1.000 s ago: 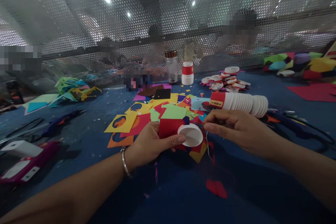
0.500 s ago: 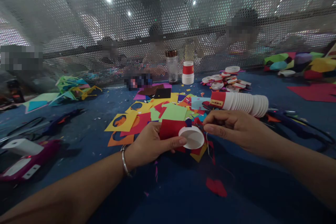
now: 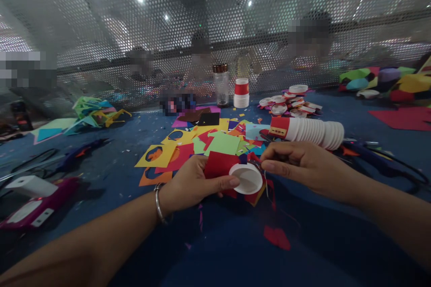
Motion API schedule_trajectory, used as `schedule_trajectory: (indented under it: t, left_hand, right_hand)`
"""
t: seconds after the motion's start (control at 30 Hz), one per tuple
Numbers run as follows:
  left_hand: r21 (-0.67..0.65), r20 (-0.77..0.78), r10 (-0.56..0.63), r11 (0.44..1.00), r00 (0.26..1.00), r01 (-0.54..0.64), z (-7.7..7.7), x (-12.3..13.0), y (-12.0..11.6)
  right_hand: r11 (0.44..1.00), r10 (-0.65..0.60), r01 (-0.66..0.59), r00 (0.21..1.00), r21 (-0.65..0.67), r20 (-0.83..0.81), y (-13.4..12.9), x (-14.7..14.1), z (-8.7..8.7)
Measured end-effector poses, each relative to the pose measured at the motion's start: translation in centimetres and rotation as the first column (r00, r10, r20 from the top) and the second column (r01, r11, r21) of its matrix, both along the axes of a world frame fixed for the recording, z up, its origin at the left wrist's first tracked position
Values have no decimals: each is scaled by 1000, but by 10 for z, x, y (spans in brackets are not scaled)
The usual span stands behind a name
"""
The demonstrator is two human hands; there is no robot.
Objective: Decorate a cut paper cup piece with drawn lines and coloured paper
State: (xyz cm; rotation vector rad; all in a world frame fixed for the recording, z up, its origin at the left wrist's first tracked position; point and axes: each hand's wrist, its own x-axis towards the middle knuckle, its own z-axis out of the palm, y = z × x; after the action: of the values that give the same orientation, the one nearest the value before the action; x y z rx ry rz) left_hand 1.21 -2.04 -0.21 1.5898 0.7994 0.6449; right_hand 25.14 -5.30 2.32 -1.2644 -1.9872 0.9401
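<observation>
My left hand (image 3: 191,184) grips a white paper cup piece (image 3: 249,179) wrapped in red paper (image 3: 220,164), its round white face tilted toward me and my thumb on its rim. Just right of that rim, thumb and forefinger of my right hand (image 3: 296,166) are pinched together. A thin white strand (image 3: 266,186) hangs from these fingertips; where its upper end goes is hidden. Small dark and red bits at the cup's upper edge are too small to make out. Beneath the cup lie red and yellow paper scraps (image 3: 259,195).
Coloured paper sheets (image 3: 222,142) spread beyond my hands. A stack of paper cups (image 3: 313,132) lies behind my right hand, near a glue gun (image 3: 377,161). Another glue gun (image 3: 81,152) and a magenta power strip (image 3: 47,204) are left. A glass bottle (image 3: 221,87) stands at the back.
The red-wrapped cup piece has tilted very slightly in my left hand. Both hands otherwise keep their places and grips.
</observation>
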Motion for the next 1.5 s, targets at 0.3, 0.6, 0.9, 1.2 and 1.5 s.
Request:
schedule_trajectory:
  t: [0.3,0.6,0.9,1.2,1.5]
  left_hand:
    - [5,-103,-22,1000,994,23,-3,-5,4]
    - [-15,-65,-57,998,996,56,0,-4,4]
    - [25,-80,-83,996,993,86,-4,-6,4]
    - [51,-87,-104,993,991,108,-3,-5,4]
    - [12,-48,-139,990,989,140,-2,-4,1]
  right_hand:
    - [998,21,-21,1000,-58,-1,-1,0,-1]
    - [998,30,-29,1000,-55,9,-2,-1,2]
    - [998,33,-33,999,-50,-6,-2,-1,2]
    - [997,58,-58,998,-57,-9,-2,1,0]
    - [996,57,-57,998,-62,5,-2,-1,0]
